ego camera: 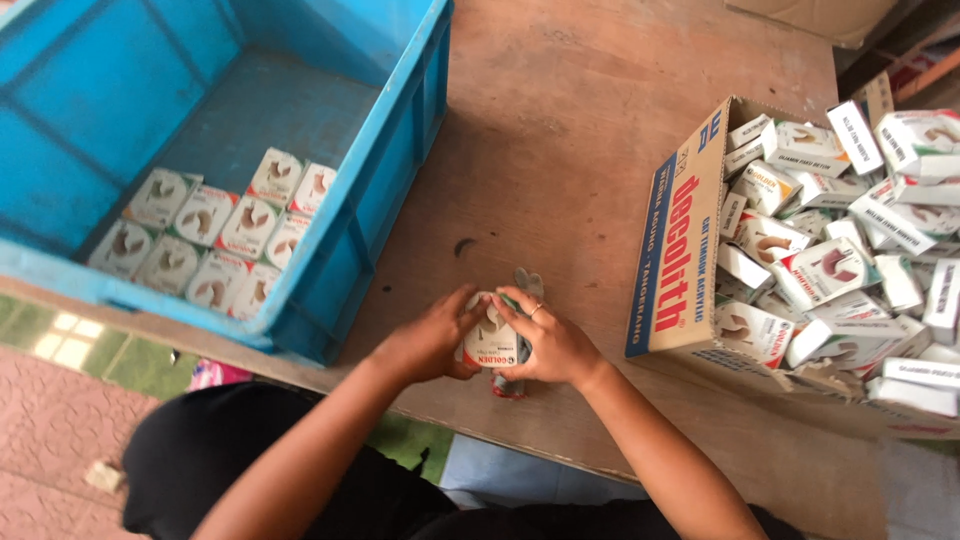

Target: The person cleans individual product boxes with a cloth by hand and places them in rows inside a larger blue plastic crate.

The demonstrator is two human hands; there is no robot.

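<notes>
Both hands meet near the table's front edge around one small white carton [489, 338] with red print. My left hand [427, 342] grips its left side and my right hand [556, 345] wraps its right side, a ring on one finger. Under the carton lies a pair of pliers [526, 283], their grey jaws sticking out beyond my fingers and a red handle end showing below.
A blue plastic crate [395, 170] at the left holds several identical small cartons [215, 240] packed in rows at its near corner. A cardboard box [680, 250] at the right is heaped with loose cartons [840, 260]. Brown wooden table [560, 130] lies between them.
</notes>
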